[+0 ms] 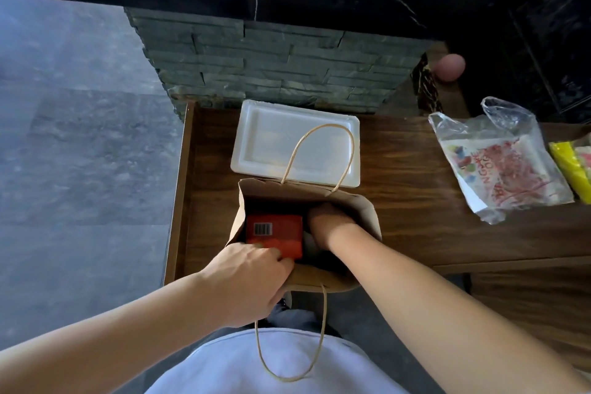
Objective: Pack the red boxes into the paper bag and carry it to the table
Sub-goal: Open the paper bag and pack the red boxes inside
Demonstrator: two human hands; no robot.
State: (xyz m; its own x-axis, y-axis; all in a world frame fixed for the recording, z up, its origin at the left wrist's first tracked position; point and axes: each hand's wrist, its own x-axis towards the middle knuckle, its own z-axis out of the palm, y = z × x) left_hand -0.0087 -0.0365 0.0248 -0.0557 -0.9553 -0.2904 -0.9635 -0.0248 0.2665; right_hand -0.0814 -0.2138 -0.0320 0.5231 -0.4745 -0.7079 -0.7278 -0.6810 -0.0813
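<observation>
A brown paper bag with twine handles stands open at the near edge of a wooden counter. Inside it, on the left, lies a red box with a barcode facing up. My left hand grips the bag's near rim, its fingers curled over the edge beside the red box. My right hand reaches down into the right side of the bag. Its fingers are hidden below, so I cannot see whether it holds anything.
A white foam tray lies just behind the bag, against a stacked-stone wall. A clear plastic bag with printed packets and a yellow item rest on the counter's right. Grey floor tiles spread to the left.
</observation>
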